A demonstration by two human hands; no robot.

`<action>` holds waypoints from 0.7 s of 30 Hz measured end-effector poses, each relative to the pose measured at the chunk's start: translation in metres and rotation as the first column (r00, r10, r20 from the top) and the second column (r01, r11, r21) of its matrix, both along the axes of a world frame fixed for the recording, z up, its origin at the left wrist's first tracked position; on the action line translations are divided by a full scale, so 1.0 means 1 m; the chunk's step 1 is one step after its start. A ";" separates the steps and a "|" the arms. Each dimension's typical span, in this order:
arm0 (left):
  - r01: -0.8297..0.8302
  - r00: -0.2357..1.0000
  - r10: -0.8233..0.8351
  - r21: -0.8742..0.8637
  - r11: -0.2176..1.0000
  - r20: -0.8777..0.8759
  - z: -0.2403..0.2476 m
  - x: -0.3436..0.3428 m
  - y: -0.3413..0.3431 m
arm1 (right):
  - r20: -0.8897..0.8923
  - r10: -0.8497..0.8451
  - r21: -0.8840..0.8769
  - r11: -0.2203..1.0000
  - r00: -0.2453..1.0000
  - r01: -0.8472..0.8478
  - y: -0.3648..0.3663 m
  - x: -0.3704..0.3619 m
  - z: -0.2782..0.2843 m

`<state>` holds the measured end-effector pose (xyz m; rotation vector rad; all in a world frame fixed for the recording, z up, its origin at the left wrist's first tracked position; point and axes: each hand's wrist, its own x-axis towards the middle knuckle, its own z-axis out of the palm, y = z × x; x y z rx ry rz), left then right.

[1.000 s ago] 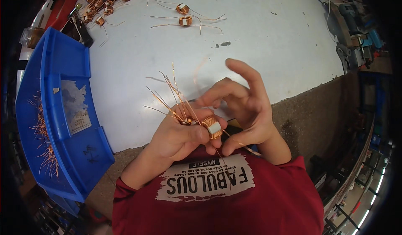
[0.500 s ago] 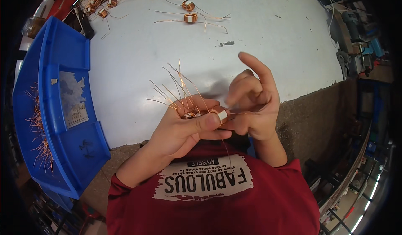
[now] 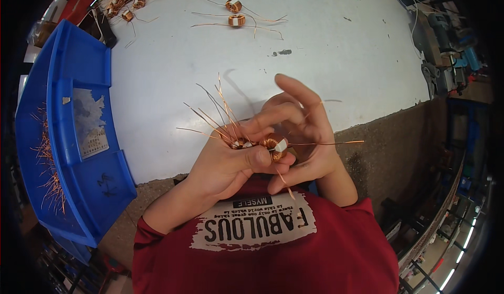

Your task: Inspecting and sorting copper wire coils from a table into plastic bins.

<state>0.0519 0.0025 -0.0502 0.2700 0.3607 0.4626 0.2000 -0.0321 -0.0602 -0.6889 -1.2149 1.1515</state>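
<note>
My left hand (image 3: 218, 163) is closed around several small copper-wound ring coils, thumb in front. The outermost coil (image 3: 274, 147), with a white band, sticks out past the thumb. One of its wire ends points right, and another hangs down in front of my shirt. Other held coils (image 3: 242, 143) are partly covered by the fingers, and their loose wires (image 3: 218, 113) fan up and left. Around the right side of the outer coil, my right hand (image 3: 317, 147) has its fingers and thumb spread apart. Whether a fingertip touches the coil is unclear.
Two coils (image 3: 236, 20) with long wires lie at the far middle of the white table (image 3: 184, 73). More coils (image 3: 139, 2) are heaped far left. On the left stands a blue bin (image 3: 79, 47) with copper wire pieces. Tools (image 3: 443, 37) line the right edge.
My right hand has moved left and its thumb has swung down, away from the coil. The outer coil's right-hand wire now reaches out straight, and more of the coil shows.
</note>
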 end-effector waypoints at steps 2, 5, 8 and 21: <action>-0.026 1.000 0.027 -0.014 1.000 0.009 -0.001 0.003 -0.003 | -0.071 0.000 0.017 1.000 0.998 0.001 0.002 0.000 -0.001; -0.102 0.994 0.104 -0.063 0.993 0.034 -0.004 0.008 -0.008 | -0.278 0.005 0.065 0.998 0.960 0.014 0.004 0.004 -0.006; -0.054 0.998 0.056 -0.068 0.996 0.020 -0.004 0.010 -0.006 | -0.254 -0.014 0.076 0.997 0.967 0.035 0.001 0.014 -0.016; -0.107 0.934 0.291 0.617 0.780 -0.206 0.001 0.021 -0.007 | 0.260 0.105 -0.024 0.994 0.960 -0.103 0.007 0.024 0.008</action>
